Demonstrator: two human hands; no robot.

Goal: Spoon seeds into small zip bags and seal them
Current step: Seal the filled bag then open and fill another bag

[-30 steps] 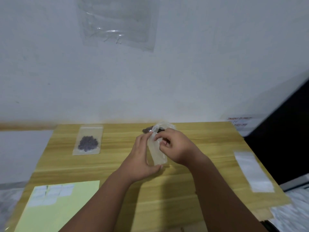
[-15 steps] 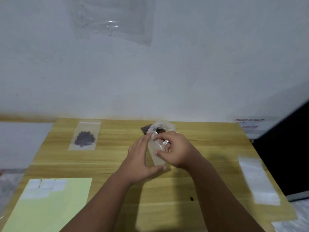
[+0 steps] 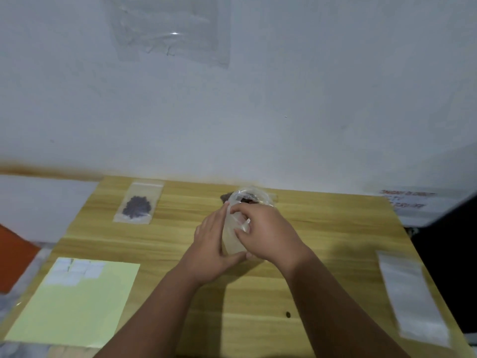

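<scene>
Toward the far edge of the table (image 3: 309,223), about midway along it, you have the small zip bag (image 3: 232,239) standing upright between your two hands. Your left hand (image 3: 210,244) props it with fingers laid fairly straight along its left side and the thumb reaching under its bottom edge. Your right hand (image 3: 268,231) is curled over the top, pinching the crumpled film at the mouth. No seeds show through the bag, and I cannot tell whether you are parting the zip or pressing it closed.

The main risk sits just behind your knuckles. The clear supply bag of seeds (image 3: 251,197) lies at the far edge, touching or nearly touching your fingertips, and a jerk as the zip gives could knock it and scatter seeds. The thin film could also slip from the pinch, since only the left hand's flat fingers back it. A dark speck (image 3: 287,314) near the table's front edge may be a stray seed.

A filled bag (image 3: 138,204) lies near the far left corner, a yellow sheet (image 3: 77,306) covers the near left corner, and a pale strip of empty bags (image 3: 410,293) runs along the right edge.

Compared with a second ago, your right fingers have worked lower onto the mouth and bunched the film, while your left hand has kept its place.
</scene>
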